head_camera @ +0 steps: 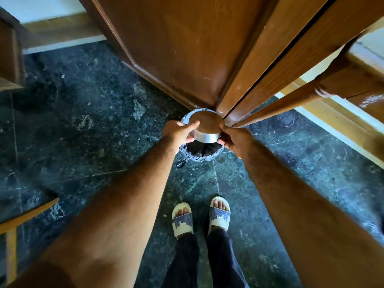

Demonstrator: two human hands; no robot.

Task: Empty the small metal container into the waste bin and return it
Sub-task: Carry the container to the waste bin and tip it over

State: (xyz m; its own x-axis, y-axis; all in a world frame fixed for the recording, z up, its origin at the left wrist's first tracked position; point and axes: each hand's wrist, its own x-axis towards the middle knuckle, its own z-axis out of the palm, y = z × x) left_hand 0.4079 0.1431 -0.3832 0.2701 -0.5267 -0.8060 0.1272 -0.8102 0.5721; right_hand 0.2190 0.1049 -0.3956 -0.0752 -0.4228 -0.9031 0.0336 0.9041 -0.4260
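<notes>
Here we look down our own outstretched forearms at a small metal container, a shallow round tin held upside down, its flat base facing up toward us and reflecting the brown wood above it. Our left hand closes on the tin's left side, thumb lying over the edge of the upturned base and fingers curled beneath the rim; our right hand closes on the right side in a matching grip, so both hands are shut around the one object. The container sits directly above the waste bin, a small round bin lined with a dark blue bag whose gathered rim shows behind the tin and whose dark interior shows below it; whether anything is inside the bin we cannot tell. A knotted tail of the bag hangs at the bin's lower left. The bin stands on a dark green marble floor, pushed up against the corner of a brown wooden cabinet. A turned wooden leg slants in from the right, ending just beside the right hand. Below, our two feet in pale slides stand near the bin
</notes>
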